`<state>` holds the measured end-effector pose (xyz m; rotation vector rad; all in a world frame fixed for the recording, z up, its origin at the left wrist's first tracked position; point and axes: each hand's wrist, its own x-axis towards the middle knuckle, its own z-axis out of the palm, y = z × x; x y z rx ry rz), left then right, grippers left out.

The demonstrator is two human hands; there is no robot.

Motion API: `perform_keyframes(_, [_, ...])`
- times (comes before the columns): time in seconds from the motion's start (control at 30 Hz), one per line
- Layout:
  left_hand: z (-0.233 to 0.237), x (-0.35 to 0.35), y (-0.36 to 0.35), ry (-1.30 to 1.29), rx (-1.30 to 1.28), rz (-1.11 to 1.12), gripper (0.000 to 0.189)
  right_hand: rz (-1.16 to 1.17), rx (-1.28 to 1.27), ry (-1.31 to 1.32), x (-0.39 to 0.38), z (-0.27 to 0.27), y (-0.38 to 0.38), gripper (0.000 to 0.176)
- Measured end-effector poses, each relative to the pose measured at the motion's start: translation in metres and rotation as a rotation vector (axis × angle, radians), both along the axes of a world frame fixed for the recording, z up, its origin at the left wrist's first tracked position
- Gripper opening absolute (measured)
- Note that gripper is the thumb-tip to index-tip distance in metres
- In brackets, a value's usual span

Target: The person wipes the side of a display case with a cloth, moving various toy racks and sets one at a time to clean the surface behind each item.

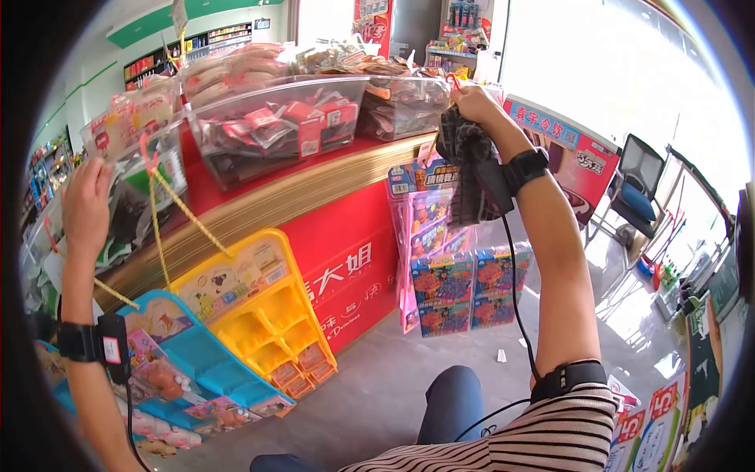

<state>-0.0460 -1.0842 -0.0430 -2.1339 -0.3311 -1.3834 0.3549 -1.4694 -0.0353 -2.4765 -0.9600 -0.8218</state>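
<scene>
Right hand (pixel 476 107) grip is pinching a dark cloth (pixel 465 177), hanging by the table (pixel 342 228) edge. Left hand (pixel 88 206) is hovering near a red hook (pixel 145 148); can't tell its grip. Cloth's looking light, floppy; bunched top seems the best hold.

bins (pixel 271 156): on counter (pixel 346 220) | 2 display trays (pixel 275 295): before counter, left of toy packs (pixel 442 285) | chair (pixel 635 200): far right

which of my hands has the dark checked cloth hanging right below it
The right hand, raised beside the clear bins: the dark checked cloth hangs beneath it. The left hand has no such cloth.
</scene>
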Motion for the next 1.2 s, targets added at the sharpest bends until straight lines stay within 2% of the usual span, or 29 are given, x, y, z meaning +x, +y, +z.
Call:
perform_keyframes(0.13, [0.001,-0.004,0.007,0.034,-0.033,0.014,0.02,-0.065,-0.118,-0.063,0.051,0.003,0.004,0.034])
perform_keyframes(0.23, [-0.003,-0.006,0.017,0.004,0.029,0.038,0.021,-0.131,-0.347,-0.348,0.088,0.006,0.017,0.03])
perform_keyframes(0.27, [-0.003,-0.006,0.018,0.004,0.025,0.035,0.022,-0.174,-0.487,-0.52,0.096,0.005,0.018,0.027])
perform_keyframes(0.4, [-0.002,-0.007,0.021,-0.007,0.184,0.06,0.022,-0.196,-0.705,-0.625,0.134,0.002,0.036,0.022])
perform_keyframes(0.5, [-0.002,-0.009,0.023,0.004,0.094,0.066,0.019,-0.053,-0.511,-0.572,0.103,-0.008,0.037,0.022])
perform_keyframes(0.53, [-0.001,-0.009,0.015,0.033,-0.024,0.012,0.016,-0.005,-0.482,-0.55,0.103,-0.01,0.041,0.021])
perform_keyframes(0.63, [0.001,-0.006,0.003,0.043,-0.042,-0.064,0.012,-0.038,-0.632,-0.477,0.137,-0.013,0.035,0.019])
perform_keyframes(0.67, [0.002,-0.001,-0.01,0.01,0.044,-0.123,0.012,-0.055,-0.644,-0.492,0.143,-0.017,0.034,0.018])
perform_keyframes(0.73, [0.0,-0.002,-0.003,-0.03,0.081,-0.136,0.012,-0.063,-0.324,-0.621,0.138,-0.026,0.033,0.023])
perform_keyframes(0.77, [0.002,-0.007,-0.004,0.025,0.011,-0.078,0.01,-0.082,-0.15,-0.672,0.12,-0.028,0.033,0.027])
perform_keyframes(0.83, [0.001,-0.005,-0.007,-0.003,0.052,-0.045,0.009,0.046,0.509,-0.316,0.027,-0.019,0.052,0.02])
perform_keyframes(0.87, [0.001,-0.005,-0.006,0.002,0.028,0.015,0.011,0.164,0.435,-0.223,0.001,-0.013,0.062,0.021])
perform_keyframes(0.93, [0.001,-0.005,-0.006,-0.025,0.073,-0.016,0.014,0.373,0.264,-0.028,-0.046,-0.007,0.075,0.025])
perform_keyframes(0.97, [0.0,-0.004,-0.006,-0.031,0.09,-0.037,0.016,0.512,0.179,0.002,-0.096,-0.003,0.088,0.028])
perform_keyframes(1.0, [-0.001,-0.003,-0.006,-0.048,0.084,-0.014,0.017,0.526,0.153,-0.084,-0.127,-0.005,0.105,0.022])
perform_keyframes(1.03, [-0.002,-0.005,-0.009,-0.032,0.048,0.029,0.018,0.587,0.16,-0.182,-0.159,-0.005,0.119,0.028])
perform_keyframes(1.13, [-0.001,-0.007,-0.011,-0.001,-0.027,0.094,0.023,0.747,0.077,-0.064,-0.21,-0.002,0.178,0.032])
perform_keyframes(1.2, [-0.002,-0.006,-0.009,-0.024,-0.022,0.066,0.02,0.711,-0.183,0.015,-0.243,0.004,0.209,0.038])
